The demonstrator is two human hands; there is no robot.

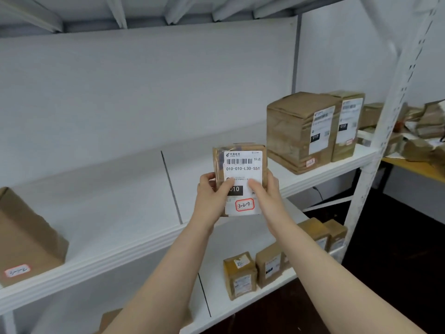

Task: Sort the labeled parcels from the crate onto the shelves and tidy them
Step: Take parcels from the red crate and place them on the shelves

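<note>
Faces white shelving (120, 225), a big brown box (26, 237) at its left end, a pair of labelled boxes (301, 131) at the right. Holds a small parcel (240, 169) upright before the middle shelf, grips its sides with left hand (212, 198) and right hand (267, 191), thumbs pressed on its label (243, 165) (red-edged sticker (245, 205): 3-2-7).

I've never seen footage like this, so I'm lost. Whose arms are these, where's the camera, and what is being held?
No machine here: a person wears one camera on the head, looking forward and down, so you see their own arms. The left hand and right hand hold a small brown parcel upright, its label facing the camera. Behind is a white shelf with two taller boxes at its right and another box at its left. Smaller parcels stand on the lower shelf.
</note>
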